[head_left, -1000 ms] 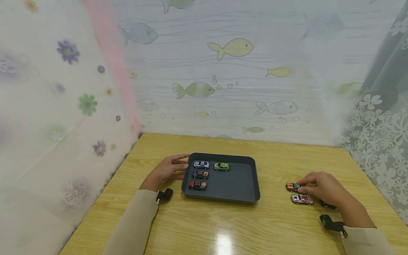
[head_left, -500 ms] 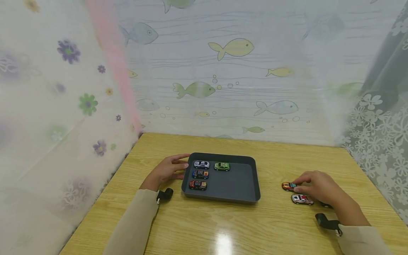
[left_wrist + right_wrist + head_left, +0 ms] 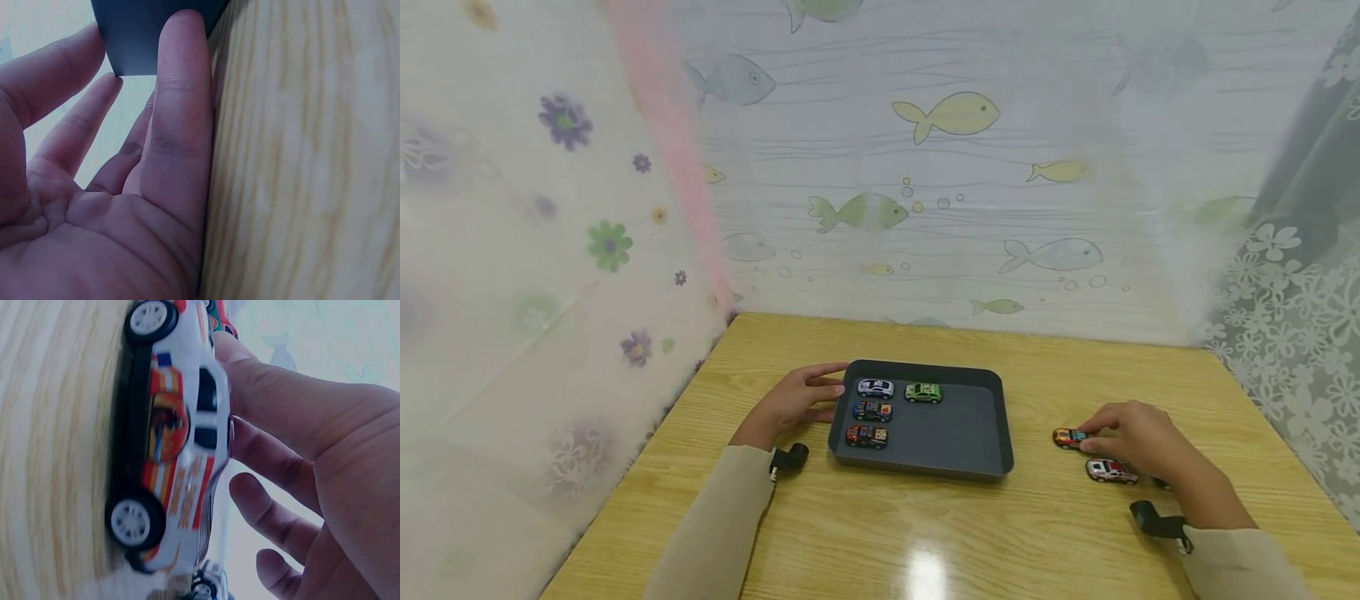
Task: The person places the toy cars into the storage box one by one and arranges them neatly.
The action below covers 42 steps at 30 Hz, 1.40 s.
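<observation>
The head view shows both ends of my work at once: my right hand pinches the orange toy car by its rear between thumb and forefinger, to the right of the grey tray, its nose toward that tray; the right wrist view shows little of this car, just a red-and-green edge past my thumbtip, but it gives me the white toy car in full side profile, with a round decal, orange stripes, black tyres and pale spoked wheels; my left hand has its fingers spread, fairly straight, touching the tray's left end, and only the left wrist view reveals its creased palm and the smooth, dark tray wall they meet; four toy cars with glossy, rounded bodies sit inside the tray, three stacked in a column at its left; beneath the tray, the desk is yellowish, streaky wood grain.
</observation>
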Available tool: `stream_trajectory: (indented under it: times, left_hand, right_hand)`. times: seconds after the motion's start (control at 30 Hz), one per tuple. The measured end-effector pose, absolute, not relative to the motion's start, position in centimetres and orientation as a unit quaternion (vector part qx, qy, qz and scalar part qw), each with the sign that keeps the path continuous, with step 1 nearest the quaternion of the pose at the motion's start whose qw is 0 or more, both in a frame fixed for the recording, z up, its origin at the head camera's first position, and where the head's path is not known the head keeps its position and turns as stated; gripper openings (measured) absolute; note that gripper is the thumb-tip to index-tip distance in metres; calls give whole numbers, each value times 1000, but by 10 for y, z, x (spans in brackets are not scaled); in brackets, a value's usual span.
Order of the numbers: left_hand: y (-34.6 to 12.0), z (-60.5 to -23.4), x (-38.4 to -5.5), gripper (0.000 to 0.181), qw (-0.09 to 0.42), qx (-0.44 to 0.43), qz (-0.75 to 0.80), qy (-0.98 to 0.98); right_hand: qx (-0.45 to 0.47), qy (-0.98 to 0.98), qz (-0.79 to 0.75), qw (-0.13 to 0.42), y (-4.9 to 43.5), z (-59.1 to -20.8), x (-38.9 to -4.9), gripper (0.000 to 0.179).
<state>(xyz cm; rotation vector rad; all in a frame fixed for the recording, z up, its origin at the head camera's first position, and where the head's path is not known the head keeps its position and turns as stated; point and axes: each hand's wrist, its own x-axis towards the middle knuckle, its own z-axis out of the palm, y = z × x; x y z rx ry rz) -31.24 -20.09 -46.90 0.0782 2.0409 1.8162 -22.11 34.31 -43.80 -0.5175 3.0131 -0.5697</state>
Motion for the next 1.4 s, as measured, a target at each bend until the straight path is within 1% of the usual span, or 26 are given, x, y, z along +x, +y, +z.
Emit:
stream_trajectory:
  times: [0.33,0.63,0.87,1.1,1.4]
  left_hand:
    - [-200,-468,-311,54,202,34,646,735]
    - [-199,-469,-311,54,199,29,646,736]
    - [-199,-467,-310,54,198,25,644,738]
    - [-200,-466,-310,54,200,21,644,738]
    - [-200,-466,-309,53,200,19,646,737]
  right_hand:
    - [-169,967,-190,14,332,-440,-223,23]
    - [-183,966,-179,-20,316,-438,-229,13]
    - [-185,964,-189,-23,304,-433,-233,15]
    - [-189,964,-185,-37,297,-426,-237,19]
    - [-197,960,-192,-51,284,-414,-239,18]
